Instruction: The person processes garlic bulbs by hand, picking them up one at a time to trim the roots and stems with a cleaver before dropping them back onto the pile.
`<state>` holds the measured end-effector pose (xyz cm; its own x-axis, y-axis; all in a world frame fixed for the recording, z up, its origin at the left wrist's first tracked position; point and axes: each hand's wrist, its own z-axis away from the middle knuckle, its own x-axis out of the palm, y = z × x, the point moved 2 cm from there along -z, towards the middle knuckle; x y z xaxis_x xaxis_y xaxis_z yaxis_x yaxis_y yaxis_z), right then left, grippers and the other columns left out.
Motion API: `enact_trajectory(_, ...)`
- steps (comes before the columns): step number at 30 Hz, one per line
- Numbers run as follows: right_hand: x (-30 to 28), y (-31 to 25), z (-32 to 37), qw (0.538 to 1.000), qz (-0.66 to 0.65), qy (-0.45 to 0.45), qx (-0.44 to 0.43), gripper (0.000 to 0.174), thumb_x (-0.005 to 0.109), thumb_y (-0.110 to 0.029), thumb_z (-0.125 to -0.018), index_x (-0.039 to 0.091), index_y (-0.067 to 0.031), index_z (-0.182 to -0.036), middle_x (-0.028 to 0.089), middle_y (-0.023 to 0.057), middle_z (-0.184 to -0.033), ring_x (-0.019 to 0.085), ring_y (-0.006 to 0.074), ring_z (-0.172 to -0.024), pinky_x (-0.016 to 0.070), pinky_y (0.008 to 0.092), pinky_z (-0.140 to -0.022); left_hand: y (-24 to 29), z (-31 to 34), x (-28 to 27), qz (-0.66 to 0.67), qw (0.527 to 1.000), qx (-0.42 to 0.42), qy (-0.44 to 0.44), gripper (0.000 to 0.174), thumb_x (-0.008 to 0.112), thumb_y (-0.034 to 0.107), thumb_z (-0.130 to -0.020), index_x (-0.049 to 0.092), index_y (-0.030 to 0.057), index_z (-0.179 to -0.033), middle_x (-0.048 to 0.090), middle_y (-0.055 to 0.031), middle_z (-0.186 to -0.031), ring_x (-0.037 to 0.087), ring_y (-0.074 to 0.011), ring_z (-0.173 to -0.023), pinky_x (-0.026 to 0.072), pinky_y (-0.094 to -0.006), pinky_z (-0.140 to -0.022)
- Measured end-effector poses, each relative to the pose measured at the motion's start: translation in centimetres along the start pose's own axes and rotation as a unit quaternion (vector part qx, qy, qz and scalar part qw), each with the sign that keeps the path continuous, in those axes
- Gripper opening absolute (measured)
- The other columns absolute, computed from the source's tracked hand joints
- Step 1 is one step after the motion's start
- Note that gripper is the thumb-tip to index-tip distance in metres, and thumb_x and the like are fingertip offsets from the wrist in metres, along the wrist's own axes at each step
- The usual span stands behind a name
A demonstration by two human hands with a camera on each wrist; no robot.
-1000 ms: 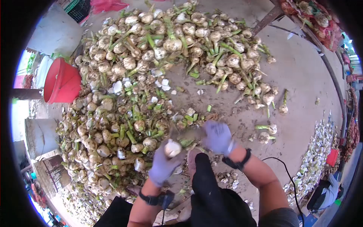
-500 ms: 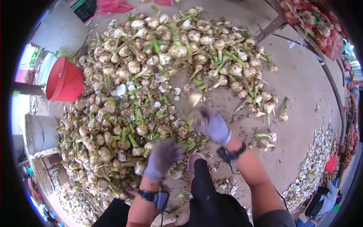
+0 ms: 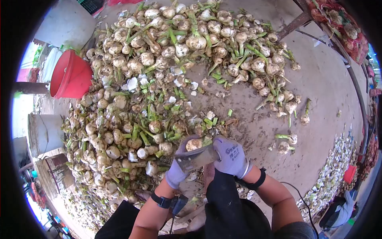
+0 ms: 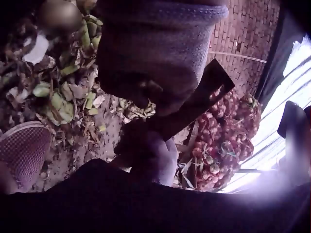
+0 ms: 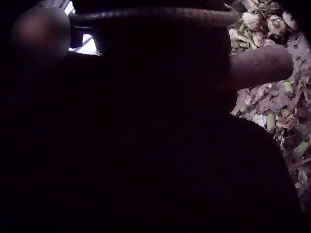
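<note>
In the head view my gloved left hand [image 3: 178,169] grips a garlic bulb [image 3: 194,145] whose green stalk end points right. My gloved right hand [image 3: 232,156] holds a knife with a broad, dirt-stained blade [image 3: 199,157]. That blade reaches left across the near side of the bulb, its far end overlapping my left hand. The left wrist view shows the dark blade [image 4: 209,94] slanting between both gloves, with the bulb hidden. My right wrist view is mostly dark.
Heaps of garlic with stalks [image 3: 119,131] lie left and ahead, cut stalks and peelings among them. A red bucket [image 3: 73,75] stands at the left. White trimmings [image 3: 330,175] cover the right floor; a shoe [image 4: 26,150] and a cable [image 3: 304,203] are close by.
The earlier whitish bulb has left my left hand and appeared blurred ahead of my right. My left hand reached to the heap and now grips a bulb, with the blade brought against it.
</note>
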<state>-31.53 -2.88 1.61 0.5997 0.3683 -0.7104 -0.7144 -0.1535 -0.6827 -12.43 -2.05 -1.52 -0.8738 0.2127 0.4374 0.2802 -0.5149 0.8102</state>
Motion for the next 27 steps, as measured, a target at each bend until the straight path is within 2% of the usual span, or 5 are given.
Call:
enact_trajectory(11, 2.3, 5.6, 0.1, 0.989, 0.094, -0.035, 0.104, 0.030, 0.062, -0.023, -0.068, 0.058, -0.0040, -0.090, 0.058, 0.0163, -0.082, 0.059, 0.0374, -0.077, 0.0468, 0.0439, -0.066, 1.3, 1.2, 0.1, -0.128, 0.985, -0.106, 0.056, 0.063, 0.081, 0.026, -0.067, 0.048, 0.0015, -0.115, 0.058, -0.0108, -0.108, 0.056, -0.0213, -0.100, 0.0461, -0.0359, -0.085)
enact_trajectory(15, 1.9, 5.3, 1.3, 0.981, -0.022, 0.033, 0.190, 0.038, 0.062, -0.030, -0.077, 0.064, 0.0020, -0.098, 0.064, 0.0219, -0.091, 0.063, 0.0388, -0.085, 0.0494, 0.0449, -0.077, 3.9, 0.7, -0.5, -0.566, 0.799, 0.101, 0.175, 0.046, 0.081, 0.026, -0.066, 0.062, 0.0035, -0.101, 0.054, -0.0152, -0.097, 0.054, -0.0325, -0.093, 0.0462, -0.0400, -0.079)
enact_trajectory(18, 2.5, 0.5, 0.5, 0.951, -0.235, -0.044, 0.198, 0.041, 0.059, -0.034, -0.083, 0.065, 0.0034, -0.101, 0.065, 0.0278, -0.095, 0.064, 0.0385, -0.090, 0.0488, 0.0440, -0.082, 4.0, 1.4, 0.5, -0.429, 0.862, 0.132, 0.236, 0.041, 0.076, 0.017, -0.072, 0.058, 0.0055, -0.106, 0.055, -0.0118, -0.097, 0.055, -0.0265, -0.088, 0.0471, -0.0338, -0.076)
enact_trajectory(21, 8.0, 1.1, -0.8, 0.909, -0.282, -0.181, 0.247, 0.043, 0.059, -0.036, -0.084, 0.064, 0.0042, -0.099, 0.066, 0.0273, -0.090, 0.064, 0.0400, -0.086, 0.0491, 0.0436, -0.079, 5.9, 3.0, 1.0, 0.231, 0.930, 0.158, 0.239, 0.038, 0.066, 0.006, -0.080, 0.048, 0.0100, -0.113, 0.056, -0.0088, -0.102, 0.058, -0.0190, -0.088, 0.0489, -0.0239, -0.076)
enact_trajectory(27, 12.6, 5.6, -1.3, 0.850, -0.459, -0.020, 0.258, 0.019, 0.054, -0.019, -0.088, 0.068, -0.0056, -0.087, 0.063, 0.0143, -0.066, 0.054, 0.0214, -0.051, 0.0444, 0.0358, -0.050, 8.3, 6.8, -8.1, 0.276, 0.857, 0.111, 0.422, 0.039, 0.055, 0.031, -0.095, 0.055, -0.0001, -0.119, 0.065, -0.0124, -0.105, 0.062, -0.0247, -0.092, 0.0501, -0.0365, -0.082)
